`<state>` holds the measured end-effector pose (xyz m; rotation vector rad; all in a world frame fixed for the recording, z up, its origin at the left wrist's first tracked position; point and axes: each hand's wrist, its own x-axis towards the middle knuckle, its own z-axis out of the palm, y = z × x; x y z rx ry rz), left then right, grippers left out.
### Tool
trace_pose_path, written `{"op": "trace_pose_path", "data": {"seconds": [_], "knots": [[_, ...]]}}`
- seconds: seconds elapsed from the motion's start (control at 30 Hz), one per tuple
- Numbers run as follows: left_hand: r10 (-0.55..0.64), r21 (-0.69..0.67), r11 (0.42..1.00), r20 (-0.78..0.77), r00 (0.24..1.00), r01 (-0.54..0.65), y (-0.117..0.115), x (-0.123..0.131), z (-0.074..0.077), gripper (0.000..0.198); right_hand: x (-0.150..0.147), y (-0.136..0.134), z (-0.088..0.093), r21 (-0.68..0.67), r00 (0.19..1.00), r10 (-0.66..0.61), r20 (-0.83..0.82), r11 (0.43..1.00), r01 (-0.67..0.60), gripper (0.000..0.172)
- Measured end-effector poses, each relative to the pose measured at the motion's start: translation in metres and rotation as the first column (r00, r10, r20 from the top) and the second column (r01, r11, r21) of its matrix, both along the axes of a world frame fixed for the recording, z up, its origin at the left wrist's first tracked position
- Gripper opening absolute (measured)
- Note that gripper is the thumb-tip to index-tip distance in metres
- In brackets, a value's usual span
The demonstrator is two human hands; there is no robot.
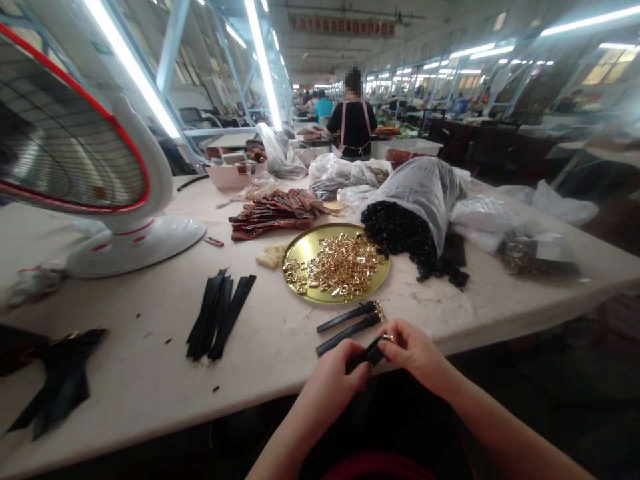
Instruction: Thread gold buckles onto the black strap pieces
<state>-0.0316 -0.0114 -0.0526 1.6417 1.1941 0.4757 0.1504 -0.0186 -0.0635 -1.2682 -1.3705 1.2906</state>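
Between both hands, just over the table's front edge, is a short black strap (370,353) with a bit of gold metal at its right end. My left hand (345,367) pinches the strap's left part. The fingers of my right hand (405,347) close on its right end, by the gold piece, and partly hide it. Two black straps with gold buckles (350,325) lie on the table just beyond my hands. Behind them stands a round gold tray (300,243) heaped with small gold buckles (345,263).
Left of the tray lies a stack of black strips (217,317). More black pieces (65,377) are at far left, below a white fan (140,247). A plastic bag (425,193) spills black bits (395,230). Brown-red pieces (277,213) lie behind; a person (353,123) stands beyond.
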Motion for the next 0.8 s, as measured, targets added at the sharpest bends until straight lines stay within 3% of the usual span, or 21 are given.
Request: {"op": "trace_pose_path", "data": {"seconds": [0.1, 0.17, 0.4, 0.63, 0.8], "knots": [[0.003, -0.132, 0.991, 0.089, 0.996, 0.009, -0.001, 0.001, 0.000, 0.022, 0.000, 0.002, -0.005, 0.062, 0.977, -0.164, 0.134, 0.986, 0.157, 0.024], [0.038, -0.198, 0.980, 0.158, 0.987, -0.006, 0.000, 0.003, -0.001, 0.029, -0.001, 0.002, -0.005, 0.096, 0.961, -0.212, 0.177, 0.976, 0.197, 0.018], [0.012, -0.169, 0.986, 0.061, 0.998, -0.001, 0.010, 0.008, -0.003, 0.044, 0.003, 0.004, -0.001, -0.116, 0.996, 0.049, 0.069, 0.992, -0.041, 0.013], [-0.083, -0.354, 0.930, 0.054, 0.995, 0.097, 0.016, -0.015, -0.008, 0.023, 0.004, 0.012, -0.010, -0.221, 1.000, -0.004, -0.006, 0.975, 0.003, 0.018], [-0.129, -0.281, 0.952, -0.004, 0.992, 0.123, 0.022, -0.010, -0.006, 0.018, -0.005, 0.013, -0.013, -0.200, 0.999, 0.035, 0.030, 0.979, -0.029, 0.014]]}}
